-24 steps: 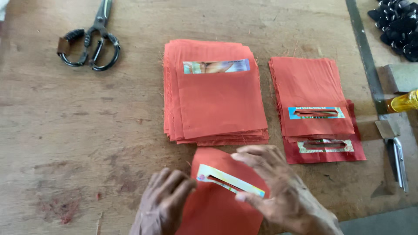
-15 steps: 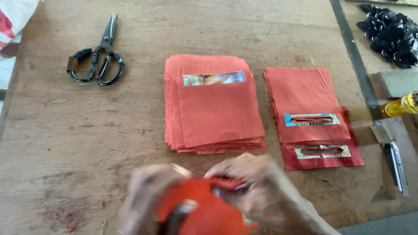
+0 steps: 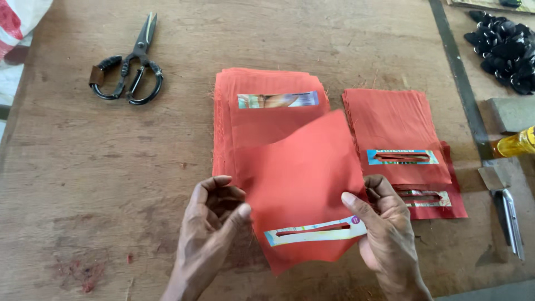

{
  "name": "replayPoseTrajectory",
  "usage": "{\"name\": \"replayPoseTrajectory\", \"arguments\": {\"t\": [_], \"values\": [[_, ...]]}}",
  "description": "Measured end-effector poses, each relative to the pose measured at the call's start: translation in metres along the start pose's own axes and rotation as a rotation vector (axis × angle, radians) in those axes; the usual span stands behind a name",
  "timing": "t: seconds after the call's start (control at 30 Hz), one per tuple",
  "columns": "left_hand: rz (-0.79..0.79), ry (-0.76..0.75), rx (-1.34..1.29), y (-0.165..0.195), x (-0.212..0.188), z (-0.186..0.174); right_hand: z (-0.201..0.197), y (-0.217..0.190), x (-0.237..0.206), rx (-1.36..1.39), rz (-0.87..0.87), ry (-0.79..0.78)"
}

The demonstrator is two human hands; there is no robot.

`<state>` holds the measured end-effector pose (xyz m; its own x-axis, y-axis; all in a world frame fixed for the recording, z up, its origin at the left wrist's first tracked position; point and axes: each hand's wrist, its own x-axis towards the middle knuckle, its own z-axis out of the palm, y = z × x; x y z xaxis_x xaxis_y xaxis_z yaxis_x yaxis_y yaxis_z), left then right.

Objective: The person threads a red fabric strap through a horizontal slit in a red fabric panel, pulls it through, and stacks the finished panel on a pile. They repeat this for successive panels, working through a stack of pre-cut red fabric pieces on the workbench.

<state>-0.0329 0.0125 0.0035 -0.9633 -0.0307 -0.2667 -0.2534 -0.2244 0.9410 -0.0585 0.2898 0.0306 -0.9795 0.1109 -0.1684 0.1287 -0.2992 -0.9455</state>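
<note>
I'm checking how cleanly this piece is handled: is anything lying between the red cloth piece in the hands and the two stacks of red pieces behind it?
Nothing visible does. The left hand and right hand hold the red cloth piece by its side edges, lifted; its top already overlaps the left stack. The right stack lies just beside it. The scissors lie far off.

Surface: wooden table (image 3: 83, 184), worn, red stains near left | Far left: scissors (image 3: 129, 66), black handles | Centre: tall stack (image 3: 267, 120) of orange cloth pieces | Right of it: lower stack (image 3: 393, 125) with slit strips | Far right: black pile (image 3: 504, 36) | Right edge: yellow bottle (image 3: 515, 144), metal tool (image 3: 510, 220)
</note>
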Motion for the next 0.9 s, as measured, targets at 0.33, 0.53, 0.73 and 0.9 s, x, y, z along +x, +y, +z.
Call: {"name": "replayPoseTrajectory", "arguments": {"t": [0.33, 0.53, 0.73, 0.9], "values": [[-0.093, -0.145, 0.205, 0.003, -0.02, 0.005, 0.024, -0.03, -0.019, 0.268, 0.099, -0.054], [0.17, -0.022, 0.346, 0.024, -0.023, 0.0, 0.014, -0.03, -0.017, -0.253, -0.152, 0.083], [0.294, -0.066, 0.698, 0.015, -0.021, 0.004, 0.0, 0.012, -0.002, -0.58, -0.008, 0.105], [0.156, 0.018, 0.917, 0.002, -0.028, -0.003, 0.0, 0.016, -0.02, -1.208, -0.287, 0.151]]}}
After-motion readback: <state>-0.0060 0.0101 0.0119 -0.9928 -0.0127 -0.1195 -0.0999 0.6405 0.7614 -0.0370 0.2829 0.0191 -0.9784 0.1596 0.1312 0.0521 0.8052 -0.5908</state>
